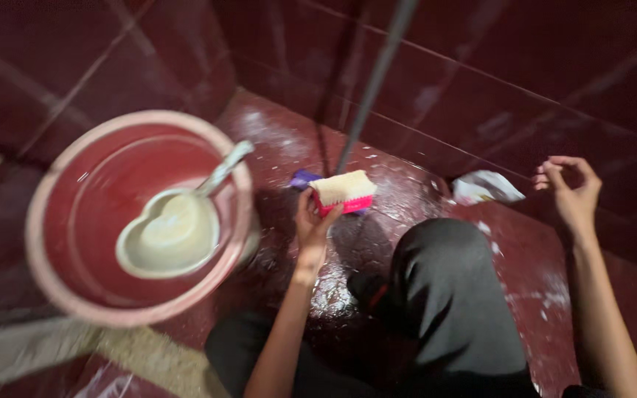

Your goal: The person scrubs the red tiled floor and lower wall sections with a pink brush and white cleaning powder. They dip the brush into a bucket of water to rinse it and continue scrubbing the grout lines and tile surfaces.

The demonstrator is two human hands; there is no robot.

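Knee-high in black trousers (451, 302), I crouch over dark red floor tiles (407, 191), glossy, wet and flecked with white suds. Leftward sits a round pink bucket (53, 280) with a pale heart-shaped plastic scoop (171, 232) in it. My left hand (311, 228) is closed around a pink-backed scrub brush (343, 191), its stiff cream bristles turned up. Bristles should face the tile, pressed flat, I judge. My right hand (573, 188) hangs loosely curled, empty, near a crumpled white wrapper (484, 186).
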